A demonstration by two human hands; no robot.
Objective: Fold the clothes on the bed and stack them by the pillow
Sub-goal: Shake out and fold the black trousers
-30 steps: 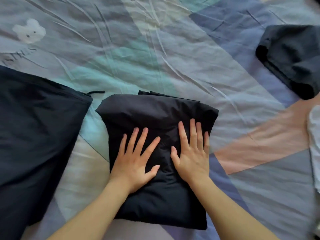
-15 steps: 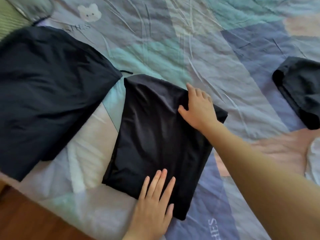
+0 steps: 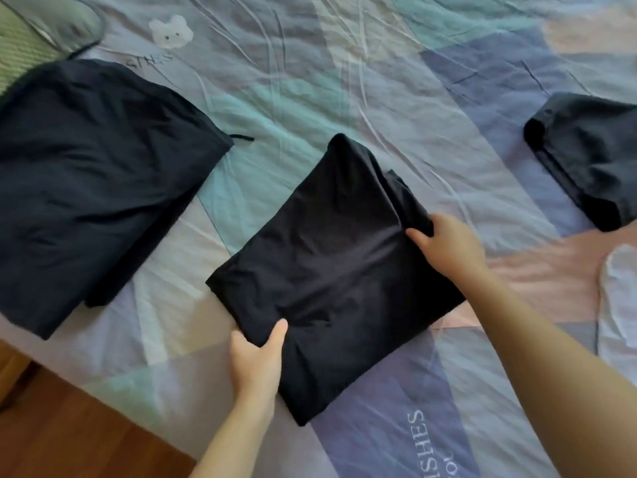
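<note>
The bedsheet (image 3: 344, 81) is a pastel patchwork of big angled blocks, mint green, grey-blue, lavender, deeper purple-blue and peachy pink; it's got a little white bear face (image 3: 171, 32) printed near the top left, and white lettering (image 3: 418, 439) on the purple patch at the bottom; the folded garment (image 3: 327, 270) in the middle is plain black; the bigger folded piece (image 3: 93, 188) on the left is very dark navy; the bundle (image 3: 593, 157) at the right edge is charcoal black; a white cloth (image 3: 620, 305) sits at the right; the pillow (image 3: 20, 50) is green; the floor (image 3: 69, 432) is reddish-brown wood.
</note>
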